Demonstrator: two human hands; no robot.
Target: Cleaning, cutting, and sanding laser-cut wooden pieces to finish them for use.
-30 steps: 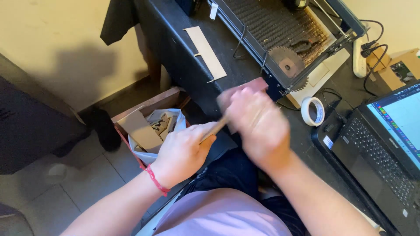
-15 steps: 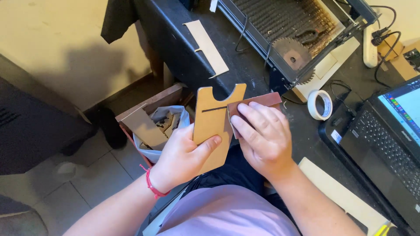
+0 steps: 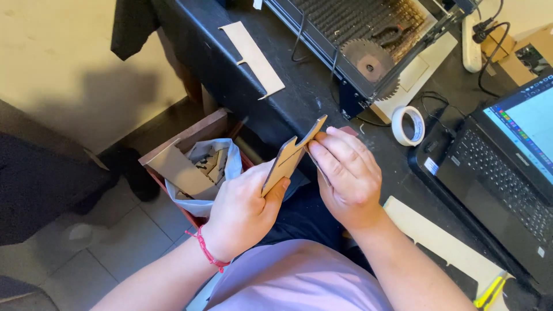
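Dark and cluttered, the table [image 3: 276, 109] runs diagonally above both hands, with tiled floor off to their left. The left hand [image 3: 245, 210] is closed around the lower part of a flat wooden cutout [image 3: 291, 155], thumb lying along its near face. This thin plywood piece is seen nearly edge-on, its long axis rising from the left palm up and to the right toward the table edge, with a notch cut into its upper end.

The right hand [image 3: 345, 173] sits just right of the cutout, touching it, fingers curled and pinching something small and reddish-brown [image 3: 348, 131] against the piece's upper half; what exactly that is I cannot tell, since the fingers cover most of it. Both hands are therefore shut on their work, the right one nearer the notched top, the left one carrying the weight at the base.

Left of the left hand, a box lined with a pale plastic bag [image 3: 222, 167] holds wood offcuts. Beyond the hands, on the table, stand a laser engraver frame [image 3: 368, 34] with a wooden gear [image 3: 367, 57] resting on its bed, and a pale plywood strip [image 3: 253, 52]. To the right of the right hand lie a roll of tape [image 3: 408, 125] and an open laptop [image 3: 507, 161].
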